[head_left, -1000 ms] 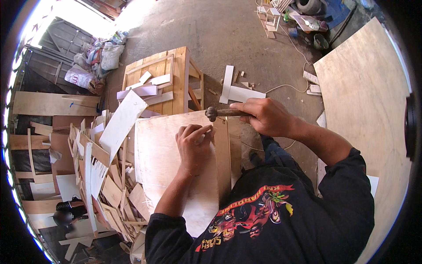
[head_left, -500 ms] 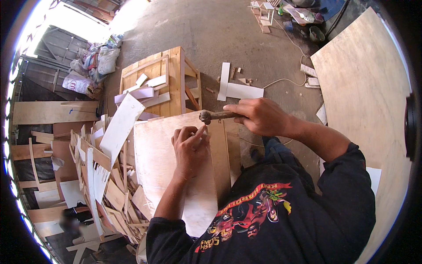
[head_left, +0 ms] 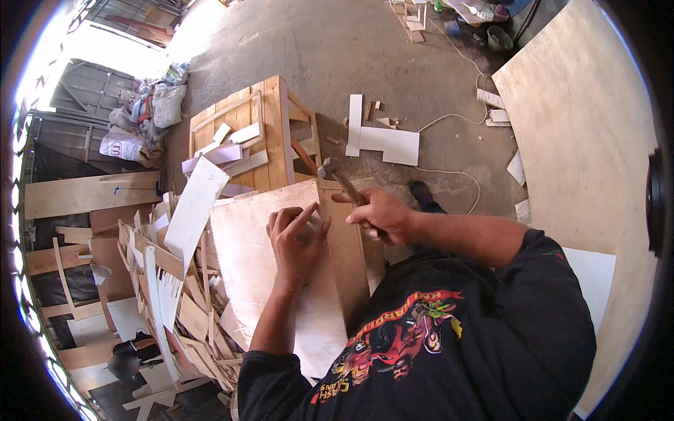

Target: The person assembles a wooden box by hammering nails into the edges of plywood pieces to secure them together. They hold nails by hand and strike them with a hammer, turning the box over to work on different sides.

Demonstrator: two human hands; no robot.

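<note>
My right hand (head_left: pixel 385 215) grips a hammer (head_left: pixel 345 184) by its wooden handle. The head of the hammer is raised beyond the far edge of a plywood box (head_left: pixel 242 235) in front of me. On the top panel of that box rests my left hand (head_left: pixel 298 242), near the panel's far right corner. Its thumb and index finger are drawn together in a pinch; whatever sits between them is too small to make out. The box's right side panel (head_left: pixel 340 245) drops away beside my left hand.
Behind the box stands a wooden crate (head_left: pixel 279 133) with white offcuts on top. Scrap wood (head_left: pixel 193 316) is heaped at the left. White boards (head_left: pixel 390 140) and a cable (head_left: pixel 449 119) lie on the floor. A large plywood sheet (head_left: pixel 576 140) fills the right side.
My right hand has moved left and nearer to me, and the hammer has tilted so its head points up and away. My left hand has stayed almost in place on the box.
</note>
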